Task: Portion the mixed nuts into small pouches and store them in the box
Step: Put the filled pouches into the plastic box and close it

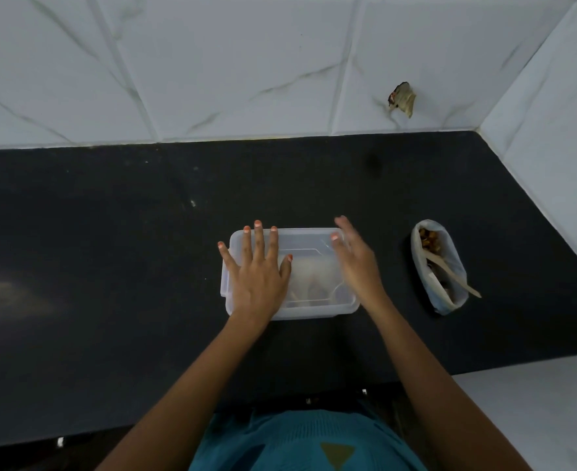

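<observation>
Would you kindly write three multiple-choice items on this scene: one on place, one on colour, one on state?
1. The white plastic bag of nuts stands where, relative to the clear plastic lidded box? A) left B) right C) on top
2. Colour of the countertop? A) black B) white C) red
3. The left hand is: A) flat on the box lid B) clenched C) inside the bag
Answers: 1 B, the bag stands apart on the box's right; 2 A, the surface is black; 3 A, straight fingers lie spread on the lid.
</observation>
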### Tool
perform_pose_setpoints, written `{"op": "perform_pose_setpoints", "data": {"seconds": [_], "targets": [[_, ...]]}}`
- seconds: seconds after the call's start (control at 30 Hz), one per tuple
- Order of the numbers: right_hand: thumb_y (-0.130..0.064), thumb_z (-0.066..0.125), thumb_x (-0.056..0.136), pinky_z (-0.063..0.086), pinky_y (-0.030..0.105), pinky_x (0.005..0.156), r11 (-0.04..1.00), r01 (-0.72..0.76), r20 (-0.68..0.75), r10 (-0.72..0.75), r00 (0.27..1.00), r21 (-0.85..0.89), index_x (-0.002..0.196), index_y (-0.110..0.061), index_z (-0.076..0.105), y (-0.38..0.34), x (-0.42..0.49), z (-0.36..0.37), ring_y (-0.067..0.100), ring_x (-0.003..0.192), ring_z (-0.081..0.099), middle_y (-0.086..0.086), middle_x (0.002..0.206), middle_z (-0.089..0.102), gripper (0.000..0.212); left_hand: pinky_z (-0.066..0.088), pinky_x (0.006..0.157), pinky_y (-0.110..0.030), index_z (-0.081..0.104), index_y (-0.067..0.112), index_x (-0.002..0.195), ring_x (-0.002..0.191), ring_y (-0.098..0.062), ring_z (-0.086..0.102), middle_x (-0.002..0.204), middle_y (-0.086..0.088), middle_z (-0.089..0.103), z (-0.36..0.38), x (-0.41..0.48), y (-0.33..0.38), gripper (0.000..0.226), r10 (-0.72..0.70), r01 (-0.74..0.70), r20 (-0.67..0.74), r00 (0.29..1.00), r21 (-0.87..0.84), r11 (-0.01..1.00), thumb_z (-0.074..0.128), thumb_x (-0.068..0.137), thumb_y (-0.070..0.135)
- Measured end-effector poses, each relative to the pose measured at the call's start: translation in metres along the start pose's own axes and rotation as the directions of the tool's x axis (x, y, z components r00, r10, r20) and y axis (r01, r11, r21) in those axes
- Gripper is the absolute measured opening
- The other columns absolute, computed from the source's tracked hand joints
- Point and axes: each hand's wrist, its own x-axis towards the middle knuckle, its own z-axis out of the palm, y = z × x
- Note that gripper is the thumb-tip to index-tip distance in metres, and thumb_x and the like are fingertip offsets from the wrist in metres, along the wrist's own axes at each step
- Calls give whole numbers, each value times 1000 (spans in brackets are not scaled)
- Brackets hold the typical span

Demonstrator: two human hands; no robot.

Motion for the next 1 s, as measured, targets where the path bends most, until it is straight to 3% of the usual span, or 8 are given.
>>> {"op": "perform_pose_setpoints", "data": {"seconds": [0.07,0.13,0.27,0.33,0.47,0.67,0.8,1.0], "targets": [[-29,39,98,42,29,95,935,-183,-91,219,971,303,130,-16,49,4,1,-10,15,115,52,3,132,52,36,-10,109,-59,-3,23,149,145,-25,-6,158,-5,-5,-1,1,10,60,33,-33,-4,999,-38,999,14,97,49],[-34,38,98,46,30,79,874,-381,-3,401,916,302,117,-8,57,10,5,-18,25,96,61,14,107,64,38,-15,107,-57,-4,26,149,145,-25,-7,158,-4,-6,-1,3,23,63,76,-76,-4,997,-71,995,15,95,52],[-32,46,95,51,42,90,761,-607,233,562,793,230,107,-9,62,14,10,-29,23,89,66,10,94,68,30,-14,108,-57,-12,29,147,145,-26,-10,157,-3,-13,3,4,43,77,150,-146,58,987,-64,987,-9,80,66],[-27,48,94,48,45,95,770,-596,224,554,801,228,105,-10,62,12,12,-37,23,93,64,9,96,67,25,-10,109,-59,-14,31,146,144,-27,-10,157,-3,-15,6,4,46,84,154,-151,75,985,-48,987,-15,71,68],[-24,47,96,48,37,91,818,-514,140,495,858,257,98,-11,60,-2,10,-50,20,90,63,8,94,65,18,-9,110,-59,-14,31,146,144,-27,-12,156,-3,-19,9,5,45,71,155,-152,87,984,-41,988,13,90,65],[-20,62,86,42,18,59,952,-294,-5,294,956,-85,104,-12,58,-7,-5,-26,13,83,59,4,96,61,20,-8,109,-60,-16,31,146,144,-27,-13,155,-3,-20,9,5,47,71,154,-152,95,984,-26,988,12,90,65],[-15,60,87,39,13,56,957,-219,-98,203,974,-193,102,-10,60,-7,-7,-19,10,80,58,5,96,63,16,-6,109,-61,-16,31,146,144,-28,-11,156,-4,-19,10,6,46,76,152,-152,79,985,-8,988,-6,81,69],[-15,54,91,36,11,54,946,-183,-87,165,982,-269,103,-10,58,-9,-8,-16,10,82,58,5,98,61,13,-8,110,-60,-13,30,147,144,-27,-12,156,-4,-19,6,5,47,70,167,-164,112,980,-31,986,16,92,62]]}}
